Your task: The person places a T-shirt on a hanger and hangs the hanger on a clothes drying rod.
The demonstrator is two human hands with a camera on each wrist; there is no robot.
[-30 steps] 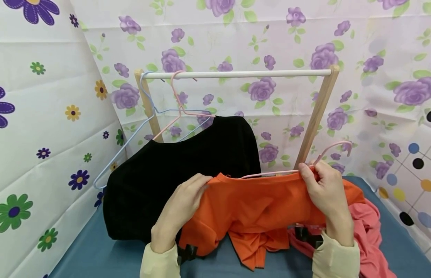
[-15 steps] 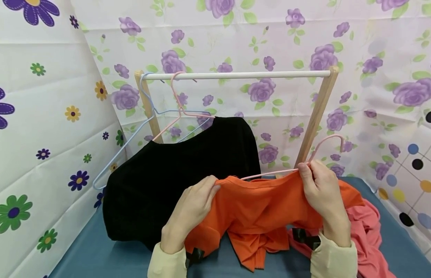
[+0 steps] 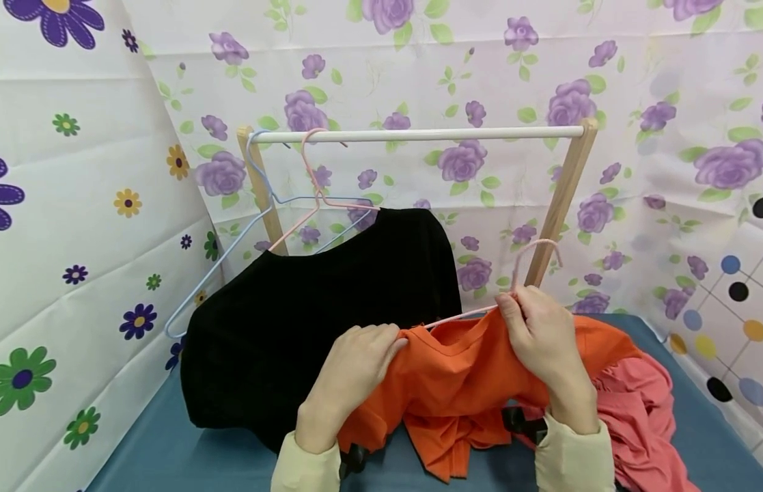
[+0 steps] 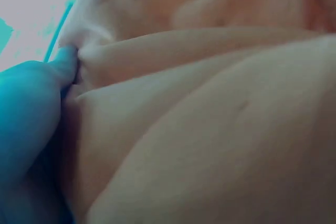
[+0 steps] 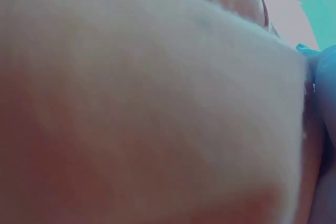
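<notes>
An orange shirt [image 3: 461, 369] hangs between my two hands, its lower part draped on the blue table. My left hand [image 3: 359, 369] pinches the shirt's upper edge on the left. On the other side, my right hand [image 3: 544, 335] grips the collar together with a pink hanger [image 3: 461, 316], whose hook sticks up above the fingers. The hanger's bar shows along the neckline; its ends are hidden in the cloth. Folds of the shirt [image 4: 199, 119] fill most of the left wrist view, with the left thumb [image 4: 65, 66] pressed at their edge. Cloth [image 5: 157, 103] also fills the right wrist view.
Behind stands a rack with a white rail [image 3: 442, 133] and wooden posts. A blue hanger [image 3: 218, 263] and a pink hanger bearing a black garment [image 3: 320, 307] hang at its left. A crumpled pink garment [image 3: 639, 410] lies at the right on the blue table [image 3: 147, 437].
Both hands have drawn closer together, the left moving right and the right moving left. The pink hanger's hook has shifted left and stands more upright, and the neckline now sags between the hands.
</notes>
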